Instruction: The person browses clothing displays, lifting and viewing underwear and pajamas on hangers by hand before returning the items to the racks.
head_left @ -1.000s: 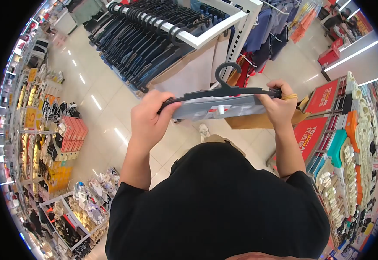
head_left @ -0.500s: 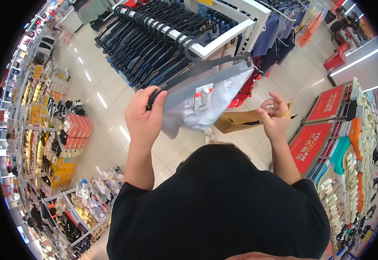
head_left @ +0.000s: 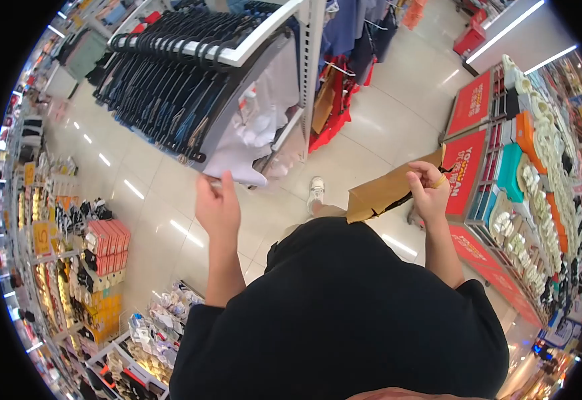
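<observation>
A light grey-white garment (head_left: 254,127) with dark upper edge hangs at the near end of the white rack (head_left: 237,55), beside a dense row of dark clothes (head_left: 161,100) on black hangers. Just below its lower edge is my left hand (head_left: 218,203), fingers apart and holding nothing. At the right my right hand (head_left: 431,190) has its fingers curled, with a yellow band around one finger. A brown paper piece or bag (head_left: 384,190) with a torn-looking dark edge hangs beside that hand; the fingers hide how it is held.
Red signs (head_left: 467,173) and shelves of shoes (head_left: 537,220) stand on the right. Pink boxes (head_left: 107,247) and shelved goods line the left. Red clothing (head_left: 337,120) hangs behind the rack's post. One shoe (head_left: 315,190) shows on the tiled floor.
The hanger with the pale garment went from my hands to the rack's end. My left hand let it go and opened. The view turned, shifting the rack left.
</observation>
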Action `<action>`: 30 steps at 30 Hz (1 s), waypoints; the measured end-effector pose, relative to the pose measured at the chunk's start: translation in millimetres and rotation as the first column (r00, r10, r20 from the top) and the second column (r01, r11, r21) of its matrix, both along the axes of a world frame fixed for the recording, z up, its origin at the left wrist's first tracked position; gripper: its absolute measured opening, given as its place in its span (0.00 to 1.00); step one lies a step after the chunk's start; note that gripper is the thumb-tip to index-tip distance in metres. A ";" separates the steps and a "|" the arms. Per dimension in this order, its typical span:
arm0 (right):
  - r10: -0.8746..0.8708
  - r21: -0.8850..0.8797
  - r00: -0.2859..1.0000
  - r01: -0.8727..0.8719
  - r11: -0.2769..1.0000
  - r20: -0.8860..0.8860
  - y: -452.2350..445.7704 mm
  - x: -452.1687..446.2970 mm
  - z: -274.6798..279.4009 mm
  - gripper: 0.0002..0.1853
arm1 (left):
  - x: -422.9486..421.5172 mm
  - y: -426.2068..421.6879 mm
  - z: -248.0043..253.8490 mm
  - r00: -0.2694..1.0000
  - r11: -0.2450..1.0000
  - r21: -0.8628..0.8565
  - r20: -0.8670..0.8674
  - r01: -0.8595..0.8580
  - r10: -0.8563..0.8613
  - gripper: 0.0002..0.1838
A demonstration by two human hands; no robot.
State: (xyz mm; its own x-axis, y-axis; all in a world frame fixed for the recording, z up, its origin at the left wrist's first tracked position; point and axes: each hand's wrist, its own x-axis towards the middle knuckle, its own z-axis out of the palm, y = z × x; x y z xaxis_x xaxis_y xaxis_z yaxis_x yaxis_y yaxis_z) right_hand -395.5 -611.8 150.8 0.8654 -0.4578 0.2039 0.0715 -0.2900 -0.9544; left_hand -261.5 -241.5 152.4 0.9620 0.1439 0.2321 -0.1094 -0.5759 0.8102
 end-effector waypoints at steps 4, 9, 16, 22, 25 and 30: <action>-0.130 -0.079 0.991 0.126 0.989 -0.041 -25.4 -22.1 -6.3 0.07 | -36.0 -16.7 -86.6 0.903 0.919 0.238 -0.375 0.314 -0.211 0.19; -0.233 -0.162 0.967 0.215 0.963 -0.101 -50.1 -33.1 -10.1 0.08 | -69.9 -12.1 -236.0 0.497 0.632 0.272 -0.842 0.726 -0.209 0.24; -0.351 -0.330 0.905 0.264 0.906 -0.241 -107.5 -52.0 -27.7 0.12 | -95.3 120.9 -455.6 0.028 0.349 -0.010 -0.994 0.937 -0.104 0.20; -0.315 -0.273 0.843 0.210 0.939 -0.436 -180.1 -70.5 -84.9 0.16 | -53.1 34.8 -373.5 0.358 0.630 0.145 -0.906 0.763 -0.225 0.21; -0.143 0.102 0.756 0.267 0.958 -0.639 -208.7 -76.1 -152.7 0.22 | -5.5 -36.5 -378.2 0.148 0.188 0.096 -0.945 0.977 -0.290 0.24; 0.025 0.080 0.492 0.092 0.993 -0.870 -215.9 -110.0 -249.3 0.25 | 34.6 -195.3 -328.0 0.355 0.471 0.103 -0.799 0.876 -0.485 0.23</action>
